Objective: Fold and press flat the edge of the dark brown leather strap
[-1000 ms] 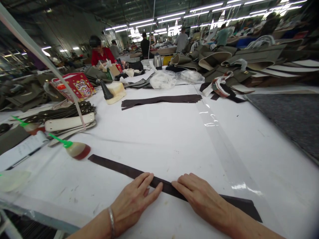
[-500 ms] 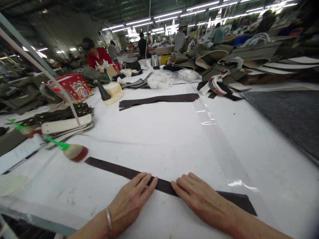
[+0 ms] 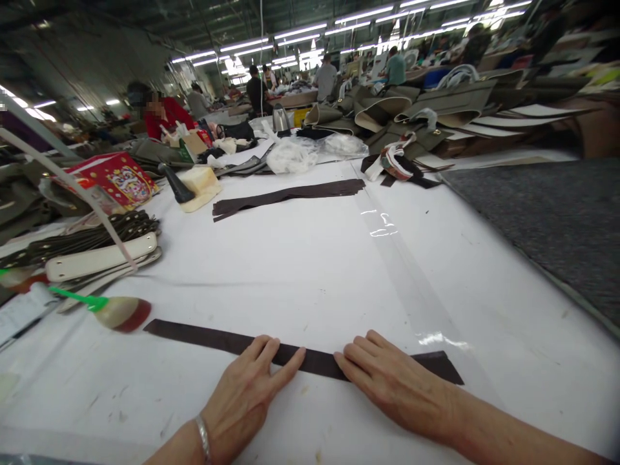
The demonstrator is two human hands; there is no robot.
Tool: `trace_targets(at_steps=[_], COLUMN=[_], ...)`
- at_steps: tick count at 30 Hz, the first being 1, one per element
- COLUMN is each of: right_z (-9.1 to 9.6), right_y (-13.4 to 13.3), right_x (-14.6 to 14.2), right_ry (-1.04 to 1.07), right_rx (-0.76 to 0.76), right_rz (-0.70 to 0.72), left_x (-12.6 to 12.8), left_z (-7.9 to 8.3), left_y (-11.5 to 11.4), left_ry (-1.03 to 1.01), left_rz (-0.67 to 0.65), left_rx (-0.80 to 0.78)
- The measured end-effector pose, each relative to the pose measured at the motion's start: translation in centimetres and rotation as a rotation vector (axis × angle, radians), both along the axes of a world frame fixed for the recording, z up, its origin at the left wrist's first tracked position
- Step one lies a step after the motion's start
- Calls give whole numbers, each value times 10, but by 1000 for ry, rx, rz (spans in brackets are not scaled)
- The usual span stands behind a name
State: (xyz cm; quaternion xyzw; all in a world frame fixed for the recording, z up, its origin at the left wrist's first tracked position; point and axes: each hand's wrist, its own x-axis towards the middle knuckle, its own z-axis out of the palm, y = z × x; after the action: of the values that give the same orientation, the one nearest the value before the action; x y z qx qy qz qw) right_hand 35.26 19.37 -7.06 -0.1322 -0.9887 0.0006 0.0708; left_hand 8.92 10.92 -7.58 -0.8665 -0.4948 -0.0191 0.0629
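A long dark brown leather strip (image 3: 208,338) lies flat on the white-covered worktable (image 3: 290,278), running across in front of me. My left hand (image 3: 247,391) rests palm down on it with the fingers spread, and a silver bangle (image 3: 203,439) circles that wrist. My right hand (image 3: 392,386) lies flat on the same strip a short way to the right. Neither hand grips it. The strip's wider end (image 3: 443,366) sticks out past my right hand.
A second dark leather strip (image 3: 285,197) and a clear plastic sheet (image 3: 392,258) lie on the table. To the left are a green-nozzled glue bottle (image 3: 121,314) and cream straps (image 3: 101,256). A grey mat (image 3: 533,219) lies right; olive bag parts (image 3: 426,110) are stacked behind.
The whole view has swung, so the table contents sit further left and the strip looks more level. Both hands stay flat on the strip, slightly closer to the wide end.
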Motion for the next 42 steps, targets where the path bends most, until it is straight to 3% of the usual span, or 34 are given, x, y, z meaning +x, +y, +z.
trace_targets(at_steps=[7,12,21,29,33,42], right_z=[-1,-1,-2,0,2,1], right_y=[-1,0,-2,-2,-2,-2], right_x=[17,29,58,80,89,105], right_ry=[9,8,11,19,3,-3], right_rx=[7,15,10,10,8,12], right_rz=[-16,-24,-55,-113,-119,-118], left_x=[10,13,36,51,53,75], left_z=[0,-1,9,3,-2,7], left_y=[8,15,20,23,24,29], left_ry=[-67,-113,37,4,3,45], left_rz=[-69,-202,-180,-233,-280,-175], left_rx=[174,61,-77,48,-57,-265])
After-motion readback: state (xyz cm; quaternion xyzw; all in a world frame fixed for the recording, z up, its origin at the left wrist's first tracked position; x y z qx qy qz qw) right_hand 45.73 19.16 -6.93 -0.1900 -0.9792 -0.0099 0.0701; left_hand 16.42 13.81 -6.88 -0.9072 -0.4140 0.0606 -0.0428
